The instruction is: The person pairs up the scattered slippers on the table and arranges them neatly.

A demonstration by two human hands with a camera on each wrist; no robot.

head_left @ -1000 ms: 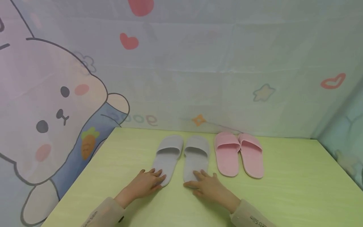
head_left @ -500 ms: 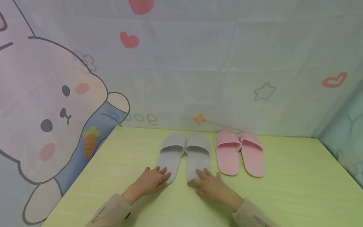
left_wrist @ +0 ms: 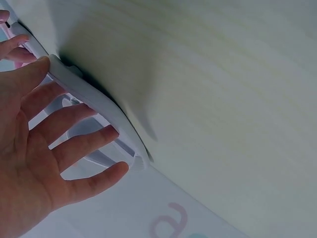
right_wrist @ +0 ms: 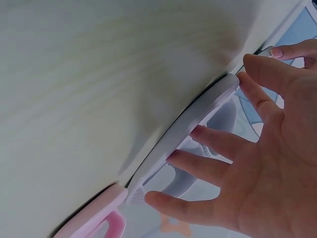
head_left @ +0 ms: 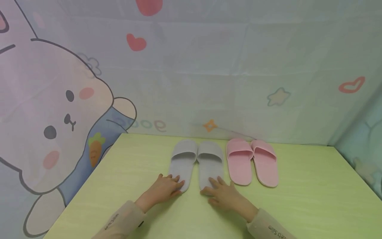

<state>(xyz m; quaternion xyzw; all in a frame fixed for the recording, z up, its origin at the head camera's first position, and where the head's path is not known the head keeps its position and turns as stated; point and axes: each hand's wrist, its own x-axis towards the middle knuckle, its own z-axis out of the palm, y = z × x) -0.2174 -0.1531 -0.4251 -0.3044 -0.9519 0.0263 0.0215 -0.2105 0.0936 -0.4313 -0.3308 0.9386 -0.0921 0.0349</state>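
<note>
Two grey slippers lie side by side on the pale green table, toes toward the wall and touching at their straps. My left hand (head_left: 164, 189) rests spread fingers on the heel of the left grey slipper (head_left: 183, 167). In the left wrist view, the thumb of that hand (left_wrist: 39, 153) touches the sole's edge. On the heel of the right grey slipper (head_left: 210, 169) lie the fingers of my right hand (head_left: 225, 196), also spread. The right wrist view shows its thumb beside the heel end of the grey sole (right_wrist: 203, 111). Neither hand curls round a slipper.
A pair of pink slippers, left (head_left: 240, 169) and right (head_left: 266, 172), lies just right of the grey pair, touching each other near the straps. Behind the table (head_left: 313, 186) hangs a printed cloth (head_left: 209, 66) with a cartoon rabbit, meeting its back edge.
Both hands have slid the grey slippers rightward and slightly back, the left one farther. The gap between the grey straps has closed. The pink slippers have stayed put.
</note>
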